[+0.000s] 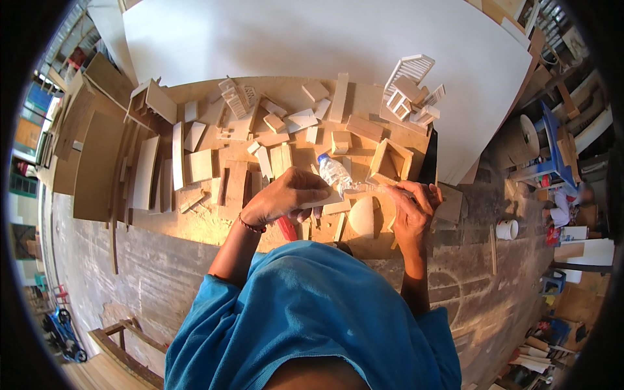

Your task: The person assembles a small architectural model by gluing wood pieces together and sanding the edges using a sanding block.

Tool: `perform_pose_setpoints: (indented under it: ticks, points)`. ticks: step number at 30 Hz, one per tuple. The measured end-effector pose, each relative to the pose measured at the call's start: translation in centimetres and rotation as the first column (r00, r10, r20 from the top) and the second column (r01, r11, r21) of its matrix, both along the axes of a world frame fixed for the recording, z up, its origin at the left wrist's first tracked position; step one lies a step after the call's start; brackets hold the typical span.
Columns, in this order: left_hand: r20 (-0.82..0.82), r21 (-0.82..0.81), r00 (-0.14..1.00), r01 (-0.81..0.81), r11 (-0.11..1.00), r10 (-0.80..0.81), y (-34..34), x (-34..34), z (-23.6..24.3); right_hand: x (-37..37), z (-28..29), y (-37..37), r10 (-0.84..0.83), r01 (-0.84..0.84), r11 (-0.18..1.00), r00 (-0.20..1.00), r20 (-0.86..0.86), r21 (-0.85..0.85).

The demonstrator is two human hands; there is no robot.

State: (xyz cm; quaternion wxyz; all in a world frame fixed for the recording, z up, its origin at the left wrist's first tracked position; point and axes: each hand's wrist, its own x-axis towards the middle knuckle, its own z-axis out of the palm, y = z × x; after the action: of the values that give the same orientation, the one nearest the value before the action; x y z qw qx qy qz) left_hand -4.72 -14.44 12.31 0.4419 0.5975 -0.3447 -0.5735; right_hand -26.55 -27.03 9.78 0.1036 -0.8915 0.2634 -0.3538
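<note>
My left hand (290, 198) is closed over the table, its fingers pinching a small, thin, pale piece (333, 199) that looks like wood. Just beyond those fingertips is a clear plastic bottle (334, 171) with a blue cap. From beside it a narrow, clear, crinkled plastic piece (361, 187) runs to my right hand (413, 207), whose thumb and fingers close on its end. Whether this piece joins the bottle I cannot tell. Below, between the hands, lies a rounded pale wooden piece (362, 218). A red object (286, 229) is partly hidden near my left wrist.
Wooden blocks and offcuts cover the worktable (188, 224). An open wooden box (391, 162) stands beyond my right hand, and small slatted pieces (409, 97) are stacked behind it. Boards (101, 166) lean at the left. A white bucket (507, 229) stands on the floor at right.
</note>
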Motion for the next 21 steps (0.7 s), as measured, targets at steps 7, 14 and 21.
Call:
perform_pose_setpoints:
  ticks: [7, 14, 21]
  points:
    - [0.011, 0.006, 1.0, 0.0, 1.0, 0.0, 0.0, 0.2, 0.0, 0.3, -0.2, 0.0, 0.021, -0.021, 1.0, 1.0, 0.005, -0.014]
    - [0.013, 0.01, 1.0, -0.027, 1.0, 0.027, 0.1, 0.5, -0.8, -0.9, -0.2, 0.3, 0.057, -0.055, 0.998, 0.998, -0.036, 0.035]
    - [-0.008, 0.019, 0.999, -0.032, 0.999, 0.032, -0.2, 0.3, -0.6, -0.6, -0.2, 0.2, 0.049, -0.051, 0.997, 0.999, 0.02, 0.063]
